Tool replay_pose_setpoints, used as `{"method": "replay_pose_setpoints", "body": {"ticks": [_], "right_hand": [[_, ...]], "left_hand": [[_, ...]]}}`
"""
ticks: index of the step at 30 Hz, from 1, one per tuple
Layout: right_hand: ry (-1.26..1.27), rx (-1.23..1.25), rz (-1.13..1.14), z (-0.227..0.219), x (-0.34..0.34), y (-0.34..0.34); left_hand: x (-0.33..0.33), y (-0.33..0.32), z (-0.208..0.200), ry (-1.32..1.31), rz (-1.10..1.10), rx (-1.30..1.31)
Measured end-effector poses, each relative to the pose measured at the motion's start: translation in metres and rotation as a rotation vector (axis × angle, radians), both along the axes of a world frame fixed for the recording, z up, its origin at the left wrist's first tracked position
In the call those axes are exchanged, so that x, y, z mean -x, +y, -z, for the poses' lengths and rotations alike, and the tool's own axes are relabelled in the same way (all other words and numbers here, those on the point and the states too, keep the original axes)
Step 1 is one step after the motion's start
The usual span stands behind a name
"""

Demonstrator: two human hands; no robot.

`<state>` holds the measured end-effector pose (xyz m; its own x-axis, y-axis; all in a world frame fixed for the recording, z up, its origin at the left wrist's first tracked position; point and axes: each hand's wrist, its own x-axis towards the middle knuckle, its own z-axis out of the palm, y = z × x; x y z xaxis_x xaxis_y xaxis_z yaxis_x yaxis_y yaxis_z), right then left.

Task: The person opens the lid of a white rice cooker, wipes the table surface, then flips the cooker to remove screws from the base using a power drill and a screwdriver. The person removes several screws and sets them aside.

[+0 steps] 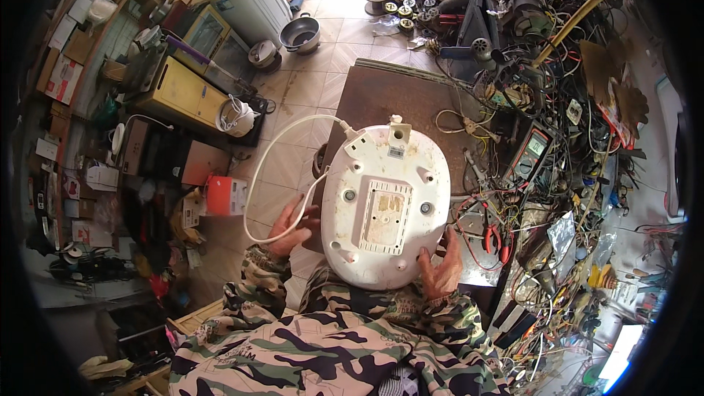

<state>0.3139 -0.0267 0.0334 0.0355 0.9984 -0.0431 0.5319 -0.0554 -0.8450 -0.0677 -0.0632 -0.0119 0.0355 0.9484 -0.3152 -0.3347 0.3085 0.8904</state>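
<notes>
A white oval electric appliance [345, 235] sits upside down before me, tilted against the table's near edge. Its stained underside has a slotted vent panel, small feet and recessed screw holes; its top side is hidden. From its upper left a white power cord [253, 191] loops out and back. Fingers apart, my left hand [288, 229] is by the appliance's left side with the cord crossing in front; whether its fingertips touch the shell I cannot tell. At the lower right rim my right hand [441, 273] grips the appliance, thumb on the edge and fingers along the side.
Under the appliance is a brown tabletop [378, 99]. To its right lie a multimeter [529, 152], red-handled pliers [491, 238] and heaped wires. A dark pan [300, 34] and white bucket [236, 117] stand left, near a yellow cabinet [180, 92] and crowded shelves.
</notes>
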Motion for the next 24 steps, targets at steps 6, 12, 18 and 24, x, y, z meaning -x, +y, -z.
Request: {"method": "replay_pose_setpoints", "body": {"ticks": [6,12,18,24], "right_hand": [[-0.027,0.044,-0.034,-0.009,0.000,0.003],[-0.011,0.028,-0.021,-0.011,0.002,0.000],[-0.019,0.001,-0.020,-0.006,0.005,-0.008],[-0.158,0.140,-0.055,-0.031,0.009,-0.006]], "left_hand": [[0.012,0.070,-0.010,-0.297,-0.385,0.007],[0.047,0.193,-0.034,-0.355,-0.084,-0.291],[0.022,0.286,-0.023,-0.416,-0.102,-0.102],[-0.021,0.286,0.014,-0.059,0.049,0.169]]}}
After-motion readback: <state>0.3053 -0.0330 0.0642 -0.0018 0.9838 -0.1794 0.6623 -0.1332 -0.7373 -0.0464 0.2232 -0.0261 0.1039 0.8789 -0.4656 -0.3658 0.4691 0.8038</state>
